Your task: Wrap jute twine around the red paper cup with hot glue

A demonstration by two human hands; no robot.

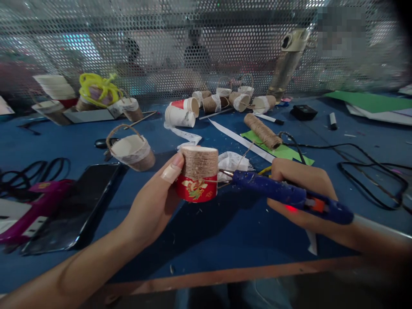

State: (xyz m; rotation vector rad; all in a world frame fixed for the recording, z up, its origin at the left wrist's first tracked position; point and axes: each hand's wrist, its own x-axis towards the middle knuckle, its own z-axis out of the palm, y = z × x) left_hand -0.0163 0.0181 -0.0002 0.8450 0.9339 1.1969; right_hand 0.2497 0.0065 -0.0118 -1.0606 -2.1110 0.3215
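The left hand [151,201] grips a cup [198,189] partly wound in twine [200,163]; the right hand [304,177] grips a glue pen [270,187], tip [226,173] just beside.

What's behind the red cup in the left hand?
Behind the red cup, white lace peeks out on the blue table. The cup hides most fingers of the left hand.

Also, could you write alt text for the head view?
The left hand holds a red paper cup partly wrapped in twine; the right hand holds a blue hot-glue gun, its nozzle pointing at the cup. A lace-trimmed basket sits on the blue table.
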